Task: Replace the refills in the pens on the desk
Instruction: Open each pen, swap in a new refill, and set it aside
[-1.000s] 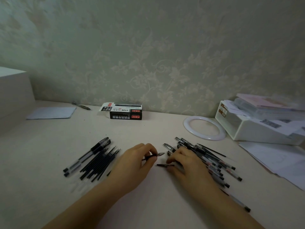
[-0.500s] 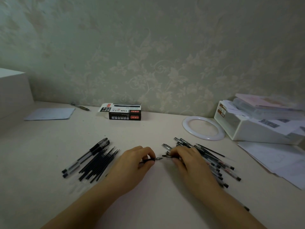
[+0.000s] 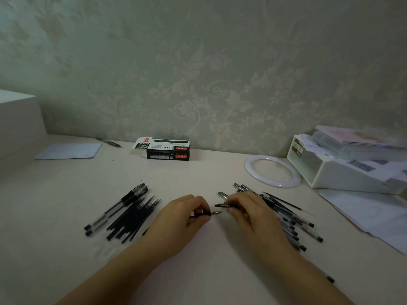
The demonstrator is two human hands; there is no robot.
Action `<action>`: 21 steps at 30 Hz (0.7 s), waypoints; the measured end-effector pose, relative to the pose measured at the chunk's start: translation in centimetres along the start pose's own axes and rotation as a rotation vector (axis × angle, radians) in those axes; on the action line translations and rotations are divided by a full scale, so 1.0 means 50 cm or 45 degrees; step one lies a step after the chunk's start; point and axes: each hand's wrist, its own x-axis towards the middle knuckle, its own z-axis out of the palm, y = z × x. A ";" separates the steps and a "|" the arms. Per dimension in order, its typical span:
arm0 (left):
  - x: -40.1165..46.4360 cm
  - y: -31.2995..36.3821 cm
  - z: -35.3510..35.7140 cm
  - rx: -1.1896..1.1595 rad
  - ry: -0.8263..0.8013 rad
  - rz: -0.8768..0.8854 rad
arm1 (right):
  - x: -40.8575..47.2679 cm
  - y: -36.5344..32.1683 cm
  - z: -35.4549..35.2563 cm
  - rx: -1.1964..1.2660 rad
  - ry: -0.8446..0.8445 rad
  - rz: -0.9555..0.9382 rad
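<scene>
Now left hand (image 3: 182, 213) is pinching refill (image 3: 207, 214), right hand (image 3: 248, 213) gripping barrel (image 3: 223, 205); tips have closed up, insertion imminent

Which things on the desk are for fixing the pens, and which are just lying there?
For the job: thin dark refills, heap of clear black-capped pens, black refill box.
Lying about: white ring light, white plastic tray, pale paper sheet.

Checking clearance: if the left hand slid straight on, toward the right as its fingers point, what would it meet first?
Probably the right hand, close beside the left hand; depth is unclear.
</scene>
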 end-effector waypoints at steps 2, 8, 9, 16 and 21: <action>0.000 0.001 -0.003 -0.001 0.006 -0.005 | -0.001 0.004 -0.003 -0.009 0.005 0.013; -0.001 0.007 -0.004 -0.008 -0.028 0.008 | -0.001 0.004 0.001 -0.010 -0.023 -0.060; -0.001 0.008 -0.003 -0.017 -0.033 0.009 | -0.001 0.004 0.002 -0.015 -0.028 -0.070; 0.002 0.002 -0.005 -0.048 0.034 -0.028 | 0.001 0.016 -0.008 0.010 0.020 -0.004; 0.000 0.007 0.000 -0.066 -0.009 0.017 | -0.001 0.004 0.001 0.023 -0.064 -0.073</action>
